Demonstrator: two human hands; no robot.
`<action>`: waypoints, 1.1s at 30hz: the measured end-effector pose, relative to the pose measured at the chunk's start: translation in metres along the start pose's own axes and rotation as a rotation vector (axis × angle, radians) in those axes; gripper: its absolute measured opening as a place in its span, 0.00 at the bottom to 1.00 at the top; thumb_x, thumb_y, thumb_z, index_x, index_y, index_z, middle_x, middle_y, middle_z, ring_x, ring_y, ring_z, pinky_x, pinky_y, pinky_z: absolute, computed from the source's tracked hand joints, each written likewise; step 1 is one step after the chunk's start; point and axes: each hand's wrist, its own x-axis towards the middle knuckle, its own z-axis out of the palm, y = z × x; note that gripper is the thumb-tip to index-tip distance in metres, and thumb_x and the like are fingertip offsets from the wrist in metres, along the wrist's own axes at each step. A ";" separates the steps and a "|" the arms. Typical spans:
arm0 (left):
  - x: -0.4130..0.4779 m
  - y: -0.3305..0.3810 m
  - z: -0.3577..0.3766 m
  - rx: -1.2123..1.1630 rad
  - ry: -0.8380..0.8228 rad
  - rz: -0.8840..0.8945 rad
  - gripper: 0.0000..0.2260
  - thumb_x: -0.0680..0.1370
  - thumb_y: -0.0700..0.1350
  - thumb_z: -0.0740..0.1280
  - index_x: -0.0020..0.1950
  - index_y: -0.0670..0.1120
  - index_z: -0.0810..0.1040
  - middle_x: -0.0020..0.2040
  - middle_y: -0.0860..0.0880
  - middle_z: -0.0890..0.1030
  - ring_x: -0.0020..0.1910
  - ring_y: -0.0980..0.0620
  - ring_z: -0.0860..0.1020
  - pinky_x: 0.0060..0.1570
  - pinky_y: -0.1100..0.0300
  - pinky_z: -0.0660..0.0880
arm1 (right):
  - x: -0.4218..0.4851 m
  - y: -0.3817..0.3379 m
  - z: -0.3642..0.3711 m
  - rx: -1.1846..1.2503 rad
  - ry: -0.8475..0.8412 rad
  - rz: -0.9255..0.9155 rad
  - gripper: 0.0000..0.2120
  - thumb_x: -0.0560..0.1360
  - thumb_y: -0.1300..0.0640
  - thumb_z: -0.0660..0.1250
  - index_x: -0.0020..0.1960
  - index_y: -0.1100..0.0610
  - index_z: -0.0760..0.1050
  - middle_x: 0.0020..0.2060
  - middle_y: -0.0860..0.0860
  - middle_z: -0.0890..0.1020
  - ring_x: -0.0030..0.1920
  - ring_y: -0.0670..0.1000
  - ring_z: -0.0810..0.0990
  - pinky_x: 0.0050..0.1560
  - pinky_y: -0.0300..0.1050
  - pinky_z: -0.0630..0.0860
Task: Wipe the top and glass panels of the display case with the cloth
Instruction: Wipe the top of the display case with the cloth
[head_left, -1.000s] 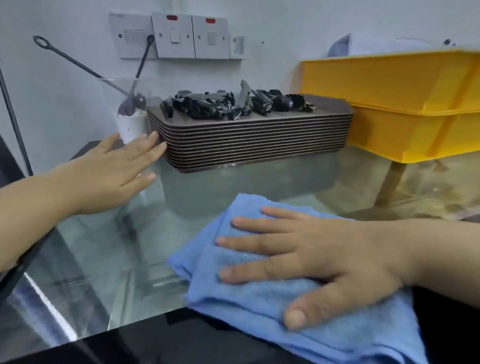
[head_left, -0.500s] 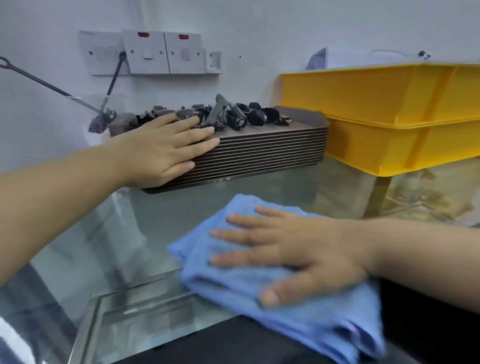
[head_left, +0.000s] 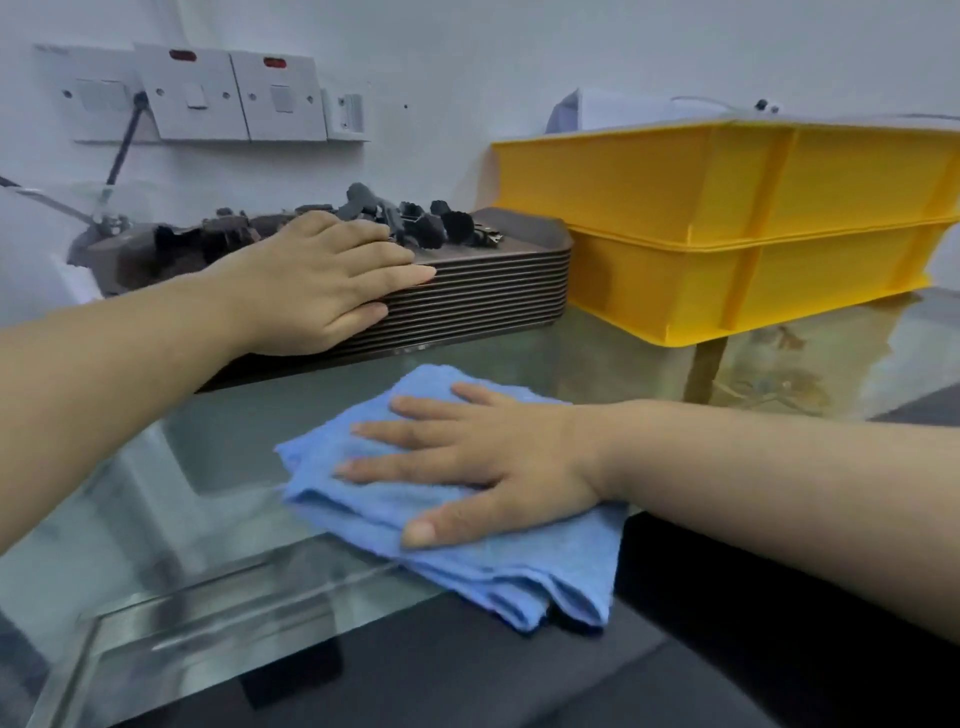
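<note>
Right hand (head_left: 488, 467), fingers spread flat, presses blue cloth (head_left: 519, 577) onto glass top (head_left: 182, 519) at 6 o'clock for full wiping contact. Left hand (head_left: 322, 280), fingers straight, braces tray stack (head_left: 493, 296) at 11 o'clock, probably steadying it.

Stacked brown trays (head_left: 498, 291) (black clips (head_left: 415, 221) atop); yellow crates (head_left: 753, 228); wall switches (head_left: 234, 98).

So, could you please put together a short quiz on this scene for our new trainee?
1. True or false: the right hand lies flat on the blue cloth.
2. Fill in: the cloth lies on the display case, on its ___ top.
3. The left hand rests on: A) the cloth B) the stack of brown trays C) nothing.
Key: 1 true; 2 glass; 3 B.
</note>
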 end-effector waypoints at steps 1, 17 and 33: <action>0.014 0.003 0.002 0.005 -0.008 0.015 0.23 0.79 0.54 0.49 0.72 0.49 0.66 0.66 0.48 0.75 0.64 0.44 0.72 0.58 0.51 0.60 | -0.011 -0.006 0.003 0.015 0.003 -0.089 0.27 0.79 0.38 0.50 0.76 0.38 0.47 0.77 0.40 0.45 0.76 0.45 0.37 0.72 0.59 0.33; 0.096 0.016 0.007 -0.067 0.046 0.073 0.25 0.78 0.55 0.46 0.71 0.49 0.69 0.52 0.48 0.80 0.51 0.43 0.75 0.50 0.49 0.69 | -0.026 0.031 0.000 0.061 -0.007 -0.089 0.27 0.79 0.40 0.53 0.76 0.39 0.50 0.77 0.39 0.47 0.76 0.44 0.39 0.73 0.56 0.33; 0.047 0.041 -0.025 -0.391 -0.388 -0.279 0.25 0.82 0.53 0.49 0.76 0.57 0.43 0.77 0.48 0.55 0.76 0.50 0.52 0.74 0.47 0.46 | -0.053 0.086 -0.007 0.112 -0.035 0.443 0.29 0.74 0.30 0.42 0.73 0.33 0.40 0.76 0.38 0.40 0.76 0.47 0.36 0.74 0.58 0.37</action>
